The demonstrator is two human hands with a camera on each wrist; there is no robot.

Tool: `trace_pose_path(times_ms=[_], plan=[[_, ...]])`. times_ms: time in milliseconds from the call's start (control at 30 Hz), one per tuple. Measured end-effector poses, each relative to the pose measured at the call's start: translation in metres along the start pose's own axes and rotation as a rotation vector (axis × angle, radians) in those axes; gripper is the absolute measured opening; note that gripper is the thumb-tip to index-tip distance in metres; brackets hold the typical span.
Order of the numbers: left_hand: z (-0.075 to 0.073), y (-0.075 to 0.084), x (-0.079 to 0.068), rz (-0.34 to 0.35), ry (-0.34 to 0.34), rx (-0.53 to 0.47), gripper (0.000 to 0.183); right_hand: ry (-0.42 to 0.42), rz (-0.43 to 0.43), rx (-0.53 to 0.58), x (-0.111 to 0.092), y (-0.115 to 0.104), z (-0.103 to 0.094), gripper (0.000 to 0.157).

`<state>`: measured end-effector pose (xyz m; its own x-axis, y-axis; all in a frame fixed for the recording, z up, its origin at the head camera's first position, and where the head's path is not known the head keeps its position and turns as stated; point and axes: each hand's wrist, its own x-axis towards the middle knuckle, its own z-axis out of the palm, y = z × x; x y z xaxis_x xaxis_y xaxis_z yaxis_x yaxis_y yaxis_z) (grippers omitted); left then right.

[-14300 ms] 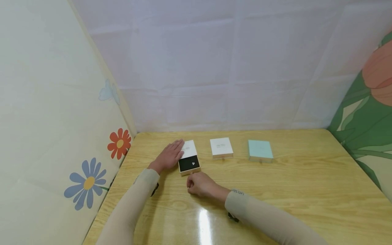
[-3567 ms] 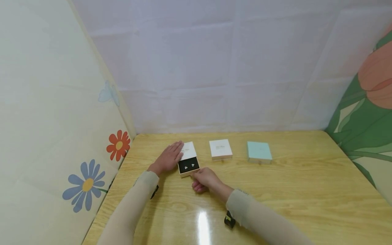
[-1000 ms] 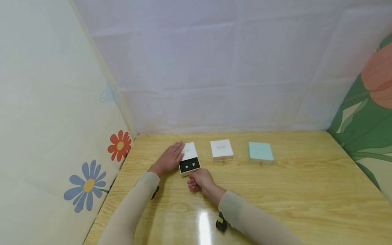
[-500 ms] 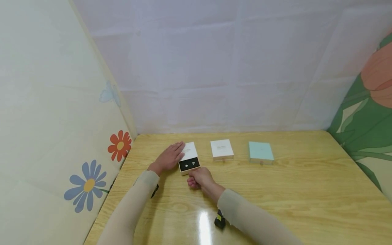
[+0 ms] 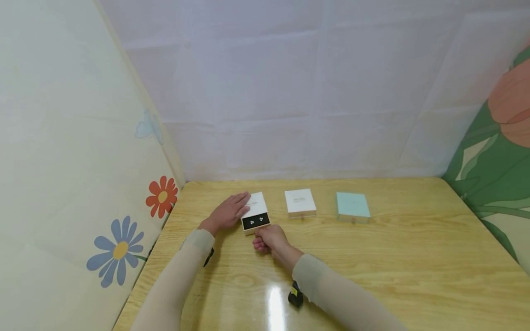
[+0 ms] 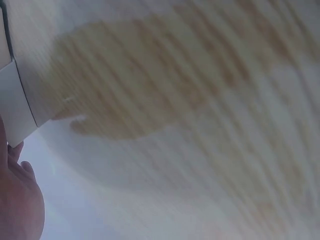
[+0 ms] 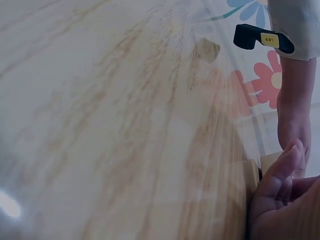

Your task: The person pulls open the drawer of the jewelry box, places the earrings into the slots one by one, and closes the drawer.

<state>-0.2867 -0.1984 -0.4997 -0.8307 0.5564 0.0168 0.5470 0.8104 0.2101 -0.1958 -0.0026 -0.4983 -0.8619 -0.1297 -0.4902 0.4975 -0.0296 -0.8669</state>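
A white jewelry box [image 5: 256, 204] sits at the left of the table with its drawer [image 5: 256, 231] partly out. Two small shiny earrings [image 5: 261, 219] lie on the drawer's black lining. My left hand [image 5: 227, 212] rests flat on the box's left side and top, fingers straight. With curled fingers, my right hand [image 5: 273, 238] is at the drawer's front edge; its fingertips are partly hidden in the head view. In the right wrist view the thumb of that hand [image 7: 287, 200] is raised beside the other fingers at the box. The left wrist view catches only a corner of the box [image 6: 17, 102].
A second white box [image 5: 300, 201] and a mint-green box [image 5: 353, 205], both shut, stand to the right on the wooden table [image 5: 393, 266]. A pale cloth wall [image 5: 256, 101] rises behind. A flower-printed panel [image 5: 74, 151] borders the left side.
About fourteen seconds ago only one earring showed; now two do. In the last second the drawer has slid slightly inward, and the right hand moved with it. My left hand has stayed on the box.
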Motion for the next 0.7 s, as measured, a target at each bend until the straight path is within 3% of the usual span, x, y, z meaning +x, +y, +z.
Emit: trace_pose_path(times_ms=[700], plan=[[-0.002,-0.0011,0.0002,0.016,0.019,0.003,0.058,-0.008,-0.014,0.026,0.0059,0.001,0.0024,0.013]])
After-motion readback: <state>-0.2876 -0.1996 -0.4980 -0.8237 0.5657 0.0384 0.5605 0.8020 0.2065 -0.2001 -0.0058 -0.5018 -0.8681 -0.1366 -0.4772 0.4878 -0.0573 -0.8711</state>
